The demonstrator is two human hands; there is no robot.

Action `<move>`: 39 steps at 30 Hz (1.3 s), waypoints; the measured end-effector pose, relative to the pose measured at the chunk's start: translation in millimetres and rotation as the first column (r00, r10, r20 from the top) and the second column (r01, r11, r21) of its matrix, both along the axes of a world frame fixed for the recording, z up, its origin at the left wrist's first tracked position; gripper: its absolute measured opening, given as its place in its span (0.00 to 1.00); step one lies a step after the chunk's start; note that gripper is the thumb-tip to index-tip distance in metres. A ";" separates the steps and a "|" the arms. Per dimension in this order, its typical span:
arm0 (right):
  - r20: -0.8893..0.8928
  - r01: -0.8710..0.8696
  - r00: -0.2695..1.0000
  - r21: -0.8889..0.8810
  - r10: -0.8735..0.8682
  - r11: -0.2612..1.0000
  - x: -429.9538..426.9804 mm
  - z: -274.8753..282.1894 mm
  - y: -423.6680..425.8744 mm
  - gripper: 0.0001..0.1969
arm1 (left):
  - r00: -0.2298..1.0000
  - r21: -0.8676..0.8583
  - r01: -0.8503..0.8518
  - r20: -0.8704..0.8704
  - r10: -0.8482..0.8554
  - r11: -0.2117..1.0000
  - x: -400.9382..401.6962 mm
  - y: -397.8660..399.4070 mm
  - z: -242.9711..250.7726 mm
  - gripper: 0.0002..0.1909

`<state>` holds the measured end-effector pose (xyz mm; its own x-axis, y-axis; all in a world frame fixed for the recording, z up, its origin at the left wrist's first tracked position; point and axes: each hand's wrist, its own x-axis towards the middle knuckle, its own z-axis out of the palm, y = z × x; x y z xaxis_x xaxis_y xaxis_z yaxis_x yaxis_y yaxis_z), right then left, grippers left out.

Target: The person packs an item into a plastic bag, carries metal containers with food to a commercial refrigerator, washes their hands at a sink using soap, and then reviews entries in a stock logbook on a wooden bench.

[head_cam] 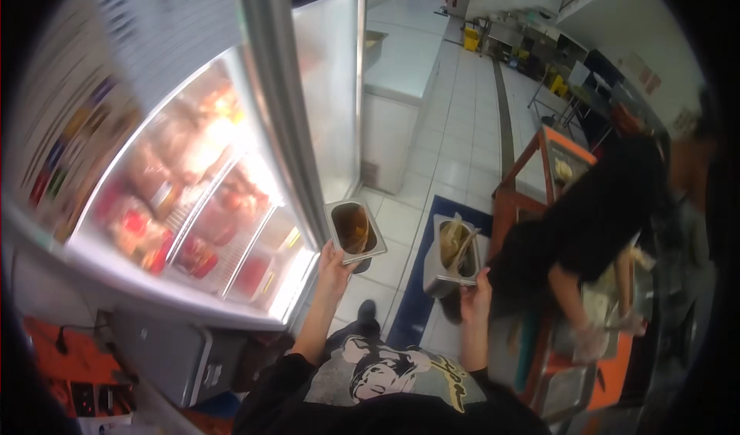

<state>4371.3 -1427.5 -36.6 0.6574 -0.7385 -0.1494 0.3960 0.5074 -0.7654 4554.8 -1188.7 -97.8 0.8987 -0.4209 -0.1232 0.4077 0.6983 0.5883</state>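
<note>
My left hand (335, 270) grips the near rim of a small stainless steel food pan (378, 244). Brown, dark contents lie inside it, with something yellowish against one wall. A second, deeper steel food pan (435, 286) is held at its near right corner by my right hand (477, 296). Pale plastic wrap or a bag (452, 241) and what looks like a utensil handle stick up out of that one. Both pans are apart from each other, held in the air above the tiled floor.
A lit glass-door display fridge (254, 169) with bagged red and pale food stands close on my left. A co-worker in black (595, 203), wearing clear gloves, leans over an orange counter (615, 377) at right. A blue mat (413, 313) lies on the floor; a white counter (399, 47) stands ahead.
</note>
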 end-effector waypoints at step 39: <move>-0.337 -0.749 0.649 -0.120 0.682 0.652 795.6 -13.2 -604.4 0.26 | -0.273 0.101 -0.364 0.939 0.209 -0.926 382.5 -280.9 205.4 0.21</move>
